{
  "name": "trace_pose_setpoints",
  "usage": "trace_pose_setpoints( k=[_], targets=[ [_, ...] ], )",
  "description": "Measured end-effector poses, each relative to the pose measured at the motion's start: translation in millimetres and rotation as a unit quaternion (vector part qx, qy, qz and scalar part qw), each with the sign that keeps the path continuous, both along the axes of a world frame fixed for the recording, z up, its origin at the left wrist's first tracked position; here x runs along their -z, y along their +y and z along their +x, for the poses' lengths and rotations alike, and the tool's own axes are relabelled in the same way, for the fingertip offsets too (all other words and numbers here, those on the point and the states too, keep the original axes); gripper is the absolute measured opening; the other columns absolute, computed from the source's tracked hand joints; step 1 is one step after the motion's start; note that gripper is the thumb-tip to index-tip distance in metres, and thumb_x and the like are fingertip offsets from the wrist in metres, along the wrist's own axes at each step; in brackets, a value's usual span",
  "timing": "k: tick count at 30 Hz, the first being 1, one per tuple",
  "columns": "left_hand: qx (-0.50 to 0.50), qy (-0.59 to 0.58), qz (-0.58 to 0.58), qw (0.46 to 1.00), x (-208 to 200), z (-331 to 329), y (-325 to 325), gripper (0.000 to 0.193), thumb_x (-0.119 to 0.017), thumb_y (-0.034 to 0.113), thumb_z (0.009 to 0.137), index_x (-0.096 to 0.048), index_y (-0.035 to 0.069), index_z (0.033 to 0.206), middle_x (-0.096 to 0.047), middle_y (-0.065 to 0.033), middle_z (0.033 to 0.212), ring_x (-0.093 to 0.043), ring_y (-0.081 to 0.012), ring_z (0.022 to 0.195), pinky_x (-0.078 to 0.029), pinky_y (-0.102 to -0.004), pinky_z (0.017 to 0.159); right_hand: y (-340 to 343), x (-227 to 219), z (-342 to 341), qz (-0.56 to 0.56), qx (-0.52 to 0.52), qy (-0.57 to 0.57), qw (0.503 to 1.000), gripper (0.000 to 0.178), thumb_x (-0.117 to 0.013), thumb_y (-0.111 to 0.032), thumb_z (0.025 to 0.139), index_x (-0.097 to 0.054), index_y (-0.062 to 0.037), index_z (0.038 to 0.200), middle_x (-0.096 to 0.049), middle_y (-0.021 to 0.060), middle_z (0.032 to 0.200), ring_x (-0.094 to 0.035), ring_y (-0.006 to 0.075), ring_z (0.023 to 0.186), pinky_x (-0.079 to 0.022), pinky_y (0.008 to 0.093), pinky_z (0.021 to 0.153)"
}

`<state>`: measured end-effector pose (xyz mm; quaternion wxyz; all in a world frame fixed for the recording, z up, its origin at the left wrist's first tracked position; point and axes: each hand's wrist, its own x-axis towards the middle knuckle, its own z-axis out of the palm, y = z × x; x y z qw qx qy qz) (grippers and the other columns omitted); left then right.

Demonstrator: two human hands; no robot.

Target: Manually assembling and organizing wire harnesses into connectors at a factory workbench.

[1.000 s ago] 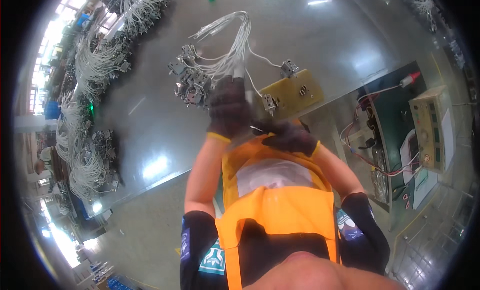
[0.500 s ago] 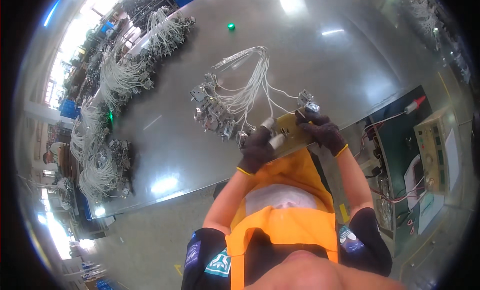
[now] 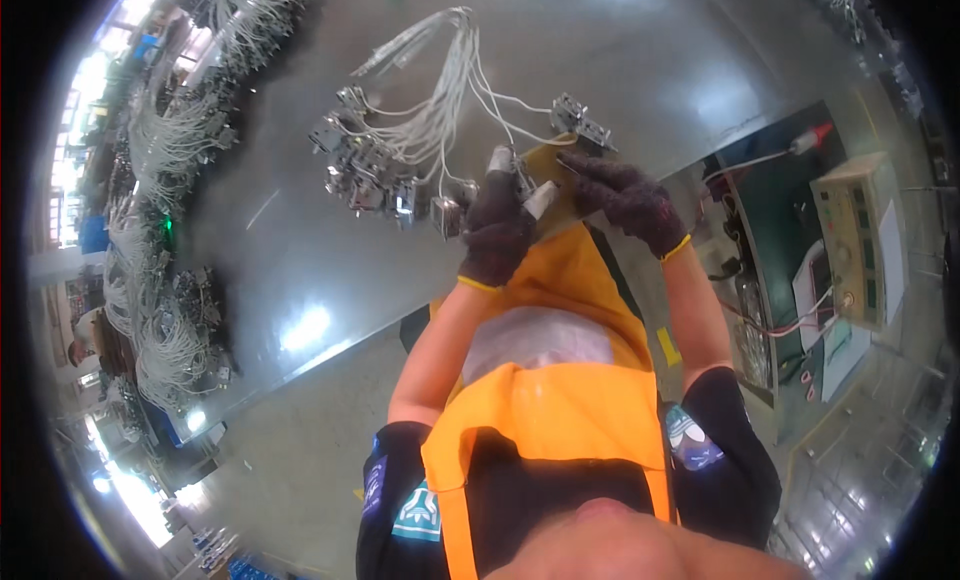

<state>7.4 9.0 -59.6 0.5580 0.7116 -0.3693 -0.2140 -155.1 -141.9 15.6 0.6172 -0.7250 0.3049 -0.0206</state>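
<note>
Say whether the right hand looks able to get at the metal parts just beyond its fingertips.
Probably yes: the right hand looks close to the metal parts, with no visible obstacle between them. Whether it holds anything is unclear.

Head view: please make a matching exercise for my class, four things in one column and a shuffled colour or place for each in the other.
1. cables
2. apron
3. box-shaped instrument
4. left hand

A. in a dark glove with a yellow cuff
B. near the picture's right side
C. white, looped on the metal table
D. orange

Pairs: 1-C, 2-D, 3-B, 4-A
</note>
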Motion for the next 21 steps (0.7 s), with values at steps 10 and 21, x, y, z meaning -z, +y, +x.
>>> trace_pose_setpoints(
  k=[10,21],
  targets=[
    [0.075,-0.223,0.042,0.971,10.4,-0.2,-21.2,0.052,-0.08,0.012,0.087,-0.054,0.003,0.132,-0.069,-0.0118,0.108,-0.069,-0.0233,0.095,-0.056,-0.0398,0.085,29.9,-10.9,15.8,-0.454,-0.167,0.0,0.875,0.024,-0.058,-0.021,0.097,-0.067,-0.0097,0.116,-0.071,0.0156,0.09,-0.07,0.037,0.086,-0.055,0.0445,0.076],
    [0.069,-0.227,0.041,0.971,0.2,1.1,-19.4,0.042,-0.08,0.025,0.086,-0.061,0.005,0.117,-0.071,-0.0105,0.1,-0.068,-0.023,0.088,-0.055,-0.0397,0.078,37.6,-19.8,23.0,-0.569,-0.116,-0.021,0.814,0.015,-0.058,-0.015,0.089,-0.066,-0.0068,0.098,-0.07,0.0184,0.075,-0.071,0.0356,0.074,-0.056,0.0475,0.066]
  ],
)
